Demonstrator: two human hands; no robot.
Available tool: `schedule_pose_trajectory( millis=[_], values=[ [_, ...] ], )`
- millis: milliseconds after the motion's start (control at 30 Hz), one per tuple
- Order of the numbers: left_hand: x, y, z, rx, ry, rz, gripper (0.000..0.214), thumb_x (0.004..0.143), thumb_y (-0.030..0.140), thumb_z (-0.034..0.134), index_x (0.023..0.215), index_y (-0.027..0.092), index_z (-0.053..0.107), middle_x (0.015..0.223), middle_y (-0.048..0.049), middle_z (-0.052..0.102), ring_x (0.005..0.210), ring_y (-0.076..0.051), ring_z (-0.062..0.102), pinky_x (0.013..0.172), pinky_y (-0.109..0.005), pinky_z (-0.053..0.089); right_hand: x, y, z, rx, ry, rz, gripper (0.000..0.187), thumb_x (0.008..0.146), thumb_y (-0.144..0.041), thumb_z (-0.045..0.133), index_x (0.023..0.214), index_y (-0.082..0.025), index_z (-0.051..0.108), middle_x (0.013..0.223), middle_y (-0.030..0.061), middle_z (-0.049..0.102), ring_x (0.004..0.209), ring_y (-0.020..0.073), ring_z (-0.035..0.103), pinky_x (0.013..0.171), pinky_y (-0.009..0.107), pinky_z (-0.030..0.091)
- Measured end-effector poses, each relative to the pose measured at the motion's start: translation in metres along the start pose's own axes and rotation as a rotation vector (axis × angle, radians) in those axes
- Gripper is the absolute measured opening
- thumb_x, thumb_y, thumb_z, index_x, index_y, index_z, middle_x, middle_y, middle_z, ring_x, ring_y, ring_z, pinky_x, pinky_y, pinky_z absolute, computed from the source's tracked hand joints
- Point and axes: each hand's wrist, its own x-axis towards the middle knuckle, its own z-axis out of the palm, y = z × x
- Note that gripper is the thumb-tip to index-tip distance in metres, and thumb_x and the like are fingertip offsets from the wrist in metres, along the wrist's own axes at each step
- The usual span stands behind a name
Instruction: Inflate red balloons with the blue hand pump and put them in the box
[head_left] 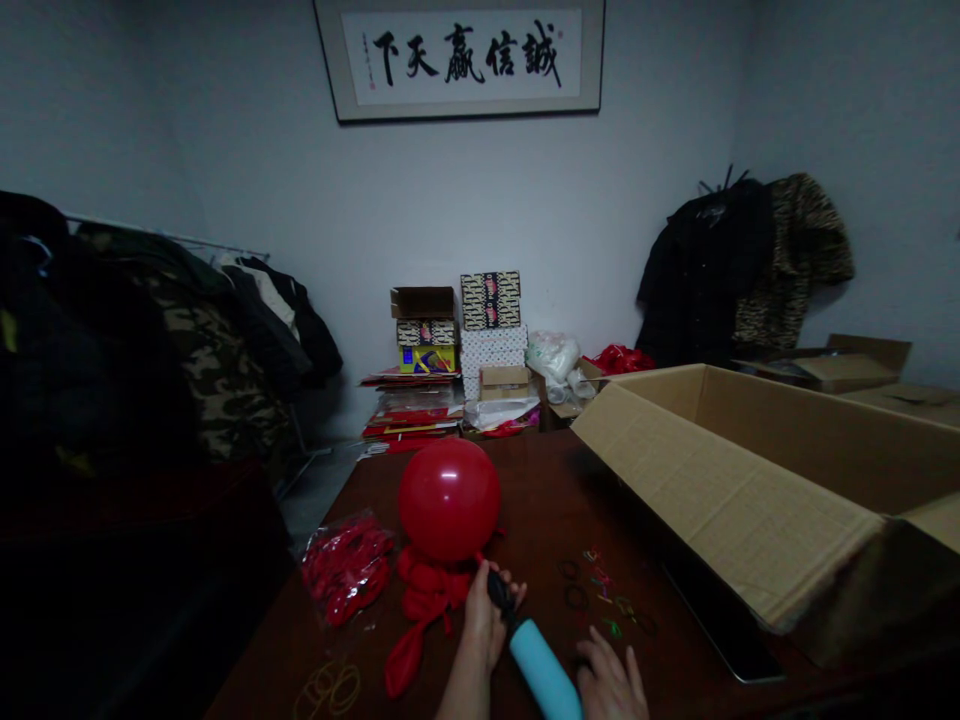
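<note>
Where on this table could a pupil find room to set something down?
Mainly the tabletop between the inflated red balloon and the large cardboard box, beyond the coloured bands. A narrow gap separates the limp red balloons from the yellow bands. Crowded: where bagged balloons lie beside the limp ones, and among the coloured bands.

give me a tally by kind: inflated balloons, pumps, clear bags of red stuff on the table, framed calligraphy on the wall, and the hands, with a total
Inflated red balloon: 1
Blue pump: 1
Clear bag of red stuff on the table: 1
Framed calligraphy: 1
Hands, left hand and right hand: 2
Total: 6
</note>
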Motion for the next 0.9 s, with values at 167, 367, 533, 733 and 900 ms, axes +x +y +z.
schedule_pose_trajectory(
  millis=[167, 367, 533, 733, 900],
  values=[
    [-0.001, 0.010, 0.006, 0.018, -0.038, 0.047, 0.018, 0.078, 0.035, 0.056, 0.073, 0.020, 0.048, 0.054, 0.0048, 0.054, 0.039, -0.008, 0.046, 0.076, -0.041, 0.051, 0.009, -0.029, -0.019, 0.047, 0.003, -0.052, 0.050, 0.058, -0.041, 0.053, 0.098, -0.013, 0.061, 0.129, 0.0131, 0.048, 0.131, 0.0306, 0.023, 0.108, 0.052, -0.001],
    [0.004, 0.017, 0.011, 0.073, -0.094, 0.092, 0.018, 0.079, 0.033, 0.054, 0.069, 0.019, 0.047, 0.049, 0.0080, 0.050, 0.031, -0.004, 0.034, 0.076, -0.038, 0.051, 0.011, -0.043, -0.020, 0.024, -0.026, -0.015, 0.056, 0.060, -0.046, 0.051, 0.104, -0.014, 0.059, 0.130, 0.0132, 0.046, 0.131, 0.0308, 0.023, 0.107, 0.053, -0.002],
    [0.011, 0.016, 0.014, 0.141, -0.091, 0.135, 0.018, 0.077, 0.030, 0.054, 0.066, 0.019, 0.045, 0.047, 0.0084, 0.049, 0.029, -0.003, 0.034, 0.068, -0.033, 0.051, 0.014, -0.049, -0.020, 0.046, -0.024, -0.028, 0.051, 0.065, -0.048, 0.047, 0.102, -0.014, 0.060, 0.126, 0.0135, 0.050, 0.130, 0.0301, 0.025, 0.107, 0.052, 0.000],
    [0.017, 0.021, 0.014, 0.205, -0.057, 0.203, 0.020, 0.077, 0.030, 0.049, 0.062, 0.019, 0.044, 0.044, 0.0086, 0.048, 0.026, -0.003, 0.032, 0.063, -0.031, 0.051, 0.007, -0.045, -0.013, 0.045, -0.003, -0.047, 0.054, 0.066, -0.046, 0.051, 0.106, -0.011, 0.059, 0.126, 0.0154, 0.050, 0.130, 0.0307, 0.026, 0.108, 0.052, 0.000],
    [0.022, 0.031, 0.015, 0.204, -0.027, 0.222, 0.018, 0.075, 0.024, 0.050, 0.060, 0.019, 0.043, 0.042, 0.0092, 0.046, 0.026, -0.003, 0.032, 0.064, -0.030, 0.051, 0.000, -0.021, 0.021, 0.024, 0.062, -0.061, 0.029, 0.078, -0.025, 0.041, 0.094, -0.017, 0.064, 0.119, 0.0108, 0.057, 0.126, 0.0269, 0.035, 0.107, 0.056, 0.013]
  ],
)
